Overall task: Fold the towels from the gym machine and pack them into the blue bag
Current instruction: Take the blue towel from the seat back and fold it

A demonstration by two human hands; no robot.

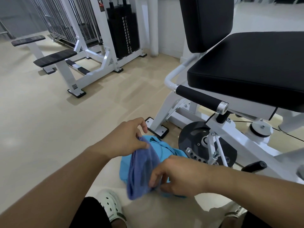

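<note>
Nearest the viewer, a white clog [110,205] shows on the floor [41,125] just below the hands, with dark clothing at the knee beside it. The right hand [177,176] has its fingers curled down and pinches the lower edge of the towel [141,168], a purplish-blue cloth that looks blurred. The left hand [126,139], a little farther out, pinches the towel's upper edge between thumb and fingers, its forefinger lifted free. The towel hangs stretched between the two hands, directly above the bag [164,149], a light-blue bag that lies on the floor under and just beyond the right hand. Whether the bag's mouth is open I cannot tell; it looks slumped and flat.

Beyond the left hand stands the machine [246,76], with black seat and back pad, a padded handle and a dark disc low on its frame. No other towel shows on it here. Farther off, past the left hand, a bench [56,59] and weight stack [122,32] stand near a railing.

I judge the towel is being folded or fed into the bag. The risks: with only edge pinches, a fold may slip loose and the towel go in bunched; and if the slack bag mouth collapses, the cloth could land on the floor beside it.
</note>
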